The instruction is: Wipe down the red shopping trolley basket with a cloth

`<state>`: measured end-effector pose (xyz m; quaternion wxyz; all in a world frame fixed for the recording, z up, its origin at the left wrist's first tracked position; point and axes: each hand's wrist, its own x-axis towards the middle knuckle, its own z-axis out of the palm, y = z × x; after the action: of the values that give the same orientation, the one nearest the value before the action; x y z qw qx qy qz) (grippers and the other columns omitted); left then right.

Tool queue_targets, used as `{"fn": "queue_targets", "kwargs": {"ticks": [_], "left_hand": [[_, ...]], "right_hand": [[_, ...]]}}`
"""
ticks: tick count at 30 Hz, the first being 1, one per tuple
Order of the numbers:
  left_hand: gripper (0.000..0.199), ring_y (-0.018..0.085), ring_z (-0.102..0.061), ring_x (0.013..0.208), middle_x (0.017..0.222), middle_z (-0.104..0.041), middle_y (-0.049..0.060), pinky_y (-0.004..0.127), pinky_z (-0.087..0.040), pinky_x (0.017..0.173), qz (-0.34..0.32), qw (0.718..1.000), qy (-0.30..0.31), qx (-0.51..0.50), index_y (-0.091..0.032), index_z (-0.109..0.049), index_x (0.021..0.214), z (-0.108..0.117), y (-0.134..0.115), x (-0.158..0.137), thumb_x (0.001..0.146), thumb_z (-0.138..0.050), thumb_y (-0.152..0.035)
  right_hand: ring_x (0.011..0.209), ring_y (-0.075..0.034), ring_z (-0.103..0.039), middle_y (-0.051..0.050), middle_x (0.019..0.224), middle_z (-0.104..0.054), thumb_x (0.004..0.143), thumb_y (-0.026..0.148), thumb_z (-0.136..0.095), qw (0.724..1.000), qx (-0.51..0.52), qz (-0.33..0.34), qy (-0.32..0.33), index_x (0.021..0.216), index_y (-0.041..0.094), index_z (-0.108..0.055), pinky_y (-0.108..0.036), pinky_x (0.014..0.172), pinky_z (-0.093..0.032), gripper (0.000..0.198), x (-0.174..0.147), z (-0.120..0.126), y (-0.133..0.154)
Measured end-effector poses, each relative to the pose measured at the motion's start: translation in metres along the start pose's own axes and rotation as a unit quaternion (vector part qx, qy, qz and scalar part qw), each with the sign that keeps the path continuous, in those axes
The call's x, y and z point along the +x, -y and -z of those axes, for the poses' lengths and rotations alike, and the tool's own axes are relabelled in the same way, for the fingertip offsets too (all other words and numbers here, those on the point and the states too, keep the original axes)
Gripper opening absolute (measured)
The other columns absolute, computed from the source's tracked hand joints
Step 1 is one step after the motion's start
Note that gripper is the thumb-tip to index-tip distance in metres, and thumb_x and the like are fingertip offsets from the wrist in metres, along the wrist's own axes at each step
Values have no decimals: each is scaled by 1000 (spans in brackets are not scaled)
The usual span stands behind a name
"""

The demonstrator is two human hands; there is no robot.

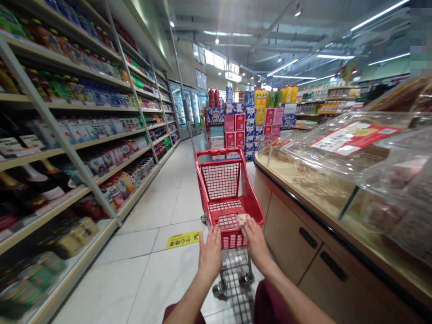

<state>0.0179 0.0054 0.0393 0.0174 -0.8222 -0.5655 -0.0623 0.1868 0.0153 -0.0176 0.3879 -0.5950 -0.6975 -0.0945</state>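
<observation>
A small red shopping cart (222, 184) stands in front of me, its plastic basket made of open lattice. At the basket's near left corner, my left hand (211, 252) grips the rim, fingers together over the edge and the thumb apart on the outer side. My right hand (256, 240) is closed on a crumpled whitish cloth (242, 219) at the near right part of the rim. The fingers partly cover the cloth, so its full shape is hidden. Below the basket, the cart's caster wheels (220, 288) rest on the floor.
Shelves of drinks (111, 126) run along the left. A wooden counter (303, 252) with clear plastic food boxes (340, 153) borders the cart's right side. Stacked drink cartons (236, 128) stand ahead. A yellow floor sticker (184, 240) lies left of the cart.
</observation>
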Motion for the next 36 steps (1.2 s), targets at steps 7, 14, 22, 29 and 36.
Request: {"fn": "queue_targets", "kwargs": {"ticks": [7, 14, 22, 29, 36], "left_hand": [[53, 19, -26, 125, 133, -38, 8, 46, -13, 105, -8, 1000, -9, 11, -14, -39, 124, 15, 11, 11, 71, -32, -7], [47, 18, -30, 123, 124, -49, 7, 45, -13, 105, -8, 1000, 6, -10, -17, -45, 118, 29, 11, 15, 74, -30, -9], [40, 22, -39, 112, 110, -56, 8, 46, -10, 105, -99, 995, -6, -20, -16, -52, 109, 15, -46, 15, 71, -40, -21], [56, 20, -19, 128, 139, -28, 7, 50, -9, 103, -98, 995, -7, -2, -14, -27, 130, 24, -17, 43, 74, -32, -18], [68, 23, -5, 131, 143, -14, 5, 49, -9, 103, -53, 997, -27, 54, -16, -17, 133, 16, 6, 44, 69, -37, -16]], "right_hand": [[126, -18, -23, -7, 134, -35, 77, 1, -30, 1000, 22, 9, -15, 125, 19, -41, -40, 99, -32, 53, -6, 1, -21], [124, -17, -29, -8, 132, -39, 76, 1, -31, 996, 63, 59, -15, 122, 20, -45, -38, 97, -35, 51, -2, -9, -32], [124, -17, -28, -6, 130, -41, 70, 0, -31, 998, 44, -11, 49, 118, 20, -49, -40, 98, -32, 55, 13, 21, -99], [123, -20, -31, -9, 130, -41, 75, 8, -33, 993, 14, -112, 29, 118, 16, -50, -39, 99, -32, 47, 1, 42, -105], [119, -20, -37, -7, 129, -42, 78, 10, -31, 992, 33, -119, -30, 119, 20, -49, -38, 95, -37, 46, -24, 37, -43]]}}
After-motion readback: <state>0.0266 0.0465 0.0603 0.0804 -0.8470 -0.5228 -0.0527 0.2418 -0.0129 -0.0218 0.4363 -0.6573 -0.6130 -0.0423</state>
